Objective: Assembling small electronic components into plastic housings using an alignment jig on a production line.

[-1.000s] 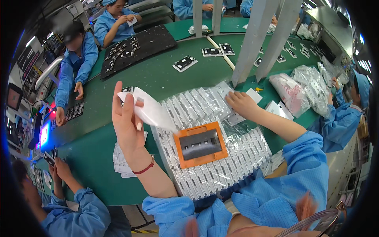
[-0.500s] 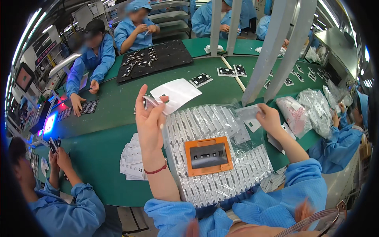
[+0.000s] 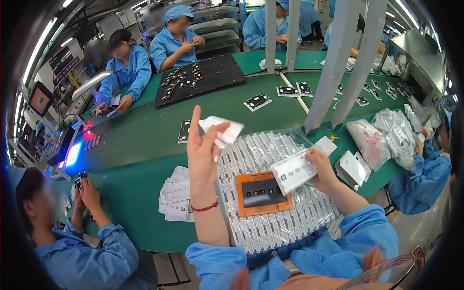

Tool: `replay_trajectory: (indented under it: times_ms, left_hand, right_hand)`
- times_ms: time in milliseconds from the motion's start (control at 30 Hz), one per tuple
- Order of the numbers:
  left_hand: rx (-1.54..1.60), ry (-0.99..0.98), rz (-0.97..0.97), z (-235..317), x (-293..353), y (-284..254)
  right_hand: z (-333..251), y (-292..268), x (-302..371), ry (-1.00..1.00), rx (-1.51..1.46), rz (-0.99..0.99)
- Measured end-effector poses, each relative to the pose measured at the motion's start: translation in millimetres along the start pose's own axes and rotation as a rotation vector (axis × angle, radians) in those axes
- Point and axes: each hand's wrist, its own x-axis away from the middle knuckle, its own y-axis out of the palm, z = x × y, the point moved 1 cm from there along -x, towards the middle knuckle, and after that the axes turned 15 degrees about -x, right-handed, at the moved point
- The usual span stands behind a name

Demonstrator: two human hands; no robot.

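My right hand (image 3: 323, 170) grips a thin white panel with small cutouts (image 3: 295, 173) by its right edge. The panel hangs tilted over the right side of an orange frame (image 3: 244, 211) that has a black plate with small square openings (image 3: 258, 192) in it. Raised to the left of it, my left hand (image 3: 203, 152) pinches a folded, blurred white sheet (image 3: 224, 133), index finger pointing up. Under the frame lies a broad bed of white slotted trays (image 3: 270, 232) wrapped in clear plastic.
Fanned white panels (image 3: 175, 193) lie at left, folded white pieces (image 3: 353, 169) at right beside plastic bags (image 3: 369, 144). Black-and-white parts (image 3: 257, 101) dot the green table (image 3: 130, 193); grey posts (image 3: 333, 67) rise from it. Co-workers in blue sit around.
My right hand has brought a white panel leftward over the orange frame's edge. The sheet at my left hand has been lifted off the table and folded. The head view has shifted slightly.
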Motion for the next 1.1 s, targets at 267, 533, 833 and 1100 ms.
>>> replay_trajectory:
  times_ms: [267, 533, 833, 1100]
  left_hand:
    - [0.020, 0.107, 0.134, 2, 1, 4]
    - [-0.220, 0.009, -0.052, -10, 0, 10]
    - [-0.725, -0.080, -0.473, -13, 15, 44]
    - [-0.923, -0.023, -0.771, -29, 21, 57]
  right_hand:
    - [7, 4, 6, -0.132, -0.092, -0.091]
    - [11, -5, 6, -0.255, -0.034, -0.090]
    - [7, -9, 5, -0.271, -0.134, -0.188]
    - [11, -8, 13, -0.240, -0.100, -0.198]
